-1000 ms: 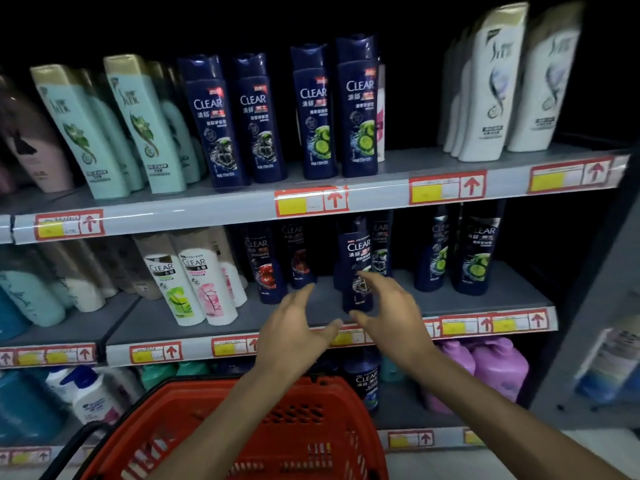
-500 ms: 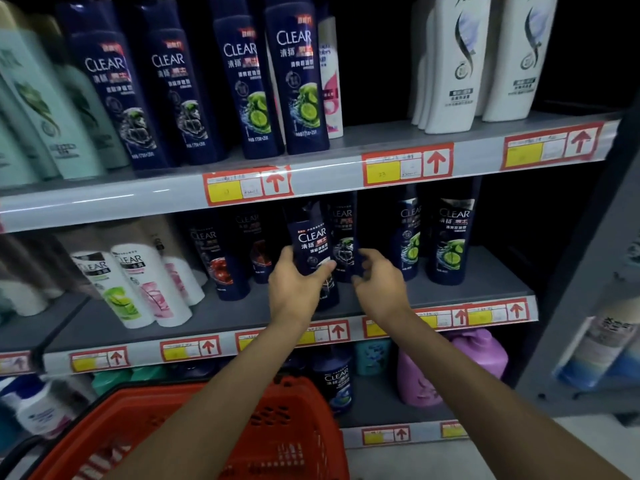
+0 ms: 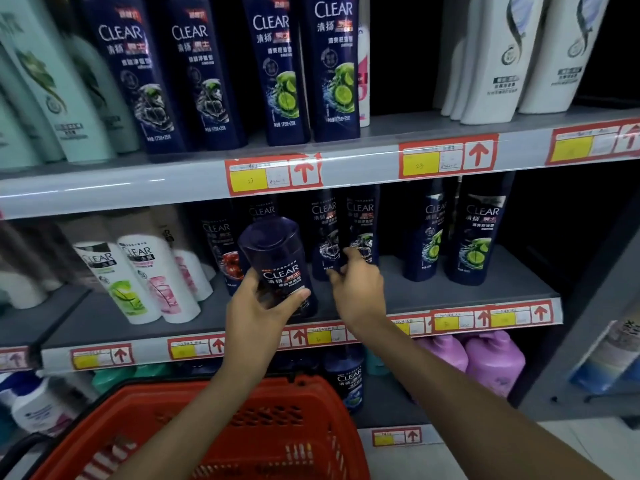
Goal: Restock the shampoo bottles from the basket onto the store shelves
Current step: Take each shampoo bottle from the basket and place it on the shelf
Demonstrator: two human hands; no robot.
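A person stocks a middle store shelf with dark blue shampoo, one bottle in hand.

From the left: white shampoo bottles [image 3: 138, 282] lean on the middle shelf [image 3: 467, 292], with a red basket [image 3: 221, 434] low in front. The left hand [image 3: 258, 315] wraps its fingers and thumb around a dark blue Clear bottle [image 3: 277, 265], tilted with its cap toward the camera, just in front of the shelf's dark blue row. Beside it, the right hand [image 3: 356, 289] reaches in with fingers loosely curled, fingertips touching a standing charcoal-label bottle [image 3: 327, 244]; whether it grips is unclear. Further right stand lime-label bottles [image 3: 478, 237]. This looks like the placing step: the next move probably needs the held bottle turned upright and set in a gap, without toppling neighbours.
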